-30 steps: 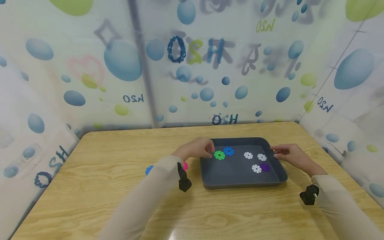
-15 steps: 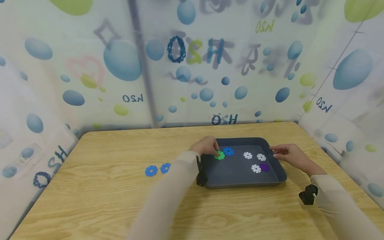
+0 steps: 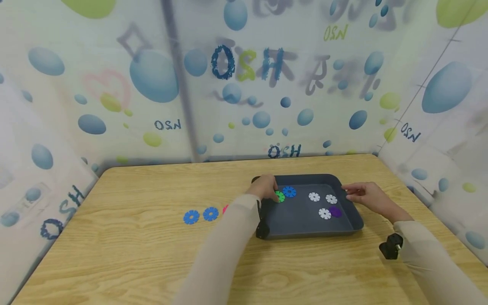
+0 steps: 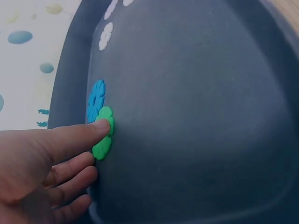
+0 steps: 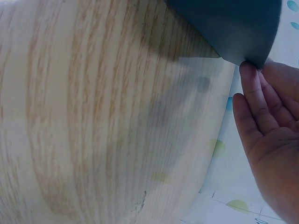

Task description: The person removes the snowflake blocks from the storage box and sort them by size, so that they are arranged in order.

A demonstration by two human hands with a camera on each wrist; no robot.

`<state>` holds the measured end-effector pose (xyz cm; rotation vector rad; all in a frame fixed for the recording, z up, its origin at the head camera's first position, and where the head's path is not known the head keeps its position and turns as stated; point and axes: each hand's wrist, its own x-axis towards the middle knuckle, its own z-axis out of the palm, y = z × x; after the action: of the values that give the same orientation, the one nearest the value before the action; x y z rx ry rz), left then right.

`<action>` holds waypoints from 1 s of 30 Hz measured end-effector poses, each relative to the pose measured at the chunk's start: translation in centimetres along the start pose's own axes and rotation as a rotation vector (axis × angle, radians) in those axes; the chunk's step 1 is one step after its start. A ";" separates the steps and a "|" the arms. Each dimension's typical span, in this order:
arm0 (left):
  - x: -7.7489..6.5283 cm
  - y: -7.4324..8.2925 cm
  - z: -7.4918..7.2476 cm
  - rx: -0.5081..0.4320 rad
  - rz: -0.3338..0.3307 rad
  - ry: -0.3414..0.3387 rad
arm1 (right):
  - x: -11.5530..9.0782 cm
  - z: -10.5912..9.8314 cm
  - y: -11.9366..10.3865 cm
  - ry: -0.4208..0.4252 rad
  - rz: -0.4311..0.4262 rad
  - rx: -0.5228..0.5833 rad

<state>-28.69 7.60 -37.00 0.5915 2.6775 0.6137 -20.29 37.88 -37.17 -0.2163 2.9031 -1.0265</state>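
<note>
A dark grey tray (image 3: 305, 224) stands on the table, with several notched plastic snowflake discs inside. My left hand (image 3: 264, 187) reaches over its left side and pinches the green snowflake disc (image 3: 280, 196). In the left wrist view, the thumb of the left hand (image 4: 51, 163) lies on the green disc (image 4: 103, 147); the index finger is mostly hidden. Touching the green disc is a blue snowflake disc (image 3: 289, 192). At the tray's right rim, my right hand (image 3: 367, 197) grips the edge between thumb and fingers; the right wrist view shows the fingertips of that hand (image 5: 275, 112) against the tray (image 5: 229, 28).
Toward the tray's right side lie white discs (image 3: 325, 213) and a purple disc (image 3: 335, 212). Left of the tray, blue discs (image 3: 191, 217) lie on the wooden table (image 3: 126, 245), with a pink disc (image 3: 225, 209) partly behind the left sleeve. A patterned curtain (image 3: 236, 114) hangs behind.
My left hand has moved right, from above the tray's left rim to the green disc. The blue discs on the table have come out from behind the left sleeve. The right hand stays on the rim.
</note>
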 end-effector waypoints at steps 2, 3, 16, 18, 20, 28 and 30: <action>0.1 0.0 0.1 0.011 -0.011 0.007 | 0.0 0.0 0.0 -0.002 0.004 0.003; 0.0 0.1 0.2 0.016 -0.014 0.009 | 0.0 0.0 0.1 -0.002 0.004 0.004; -0.3 0.3 0.2 0.015 0.005 0.048 | 0.0 -0.1 0.1 -0.006 -0.016 0.004; -0.3 0.2 0.1 -0.005 0.017 0.060 | 0.0 -0.1 0.0 -0.006 -0.019 0.001; -0.5 0.1 -0.1 -0.032 0.032 0.071 | 0.0 -0.1 -0.1 -0.006 -0.020 -0.002; -1.0 -1.2 -0.9 -0.142 0.128 0.076 | 0.0 -0.1 -0.3 -0.004 -0.012 -0.001; -1.1 -1.7 -1.2 -0.158 0.156 0.077 | -0.1 -0.1 -0.3 -0.007 -0.014 0.002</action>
<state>-28.73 5.29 -36.48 0.7509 2.6383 0.8985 -20.20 37.73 -36.88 -0.2402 2.8985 -1.0290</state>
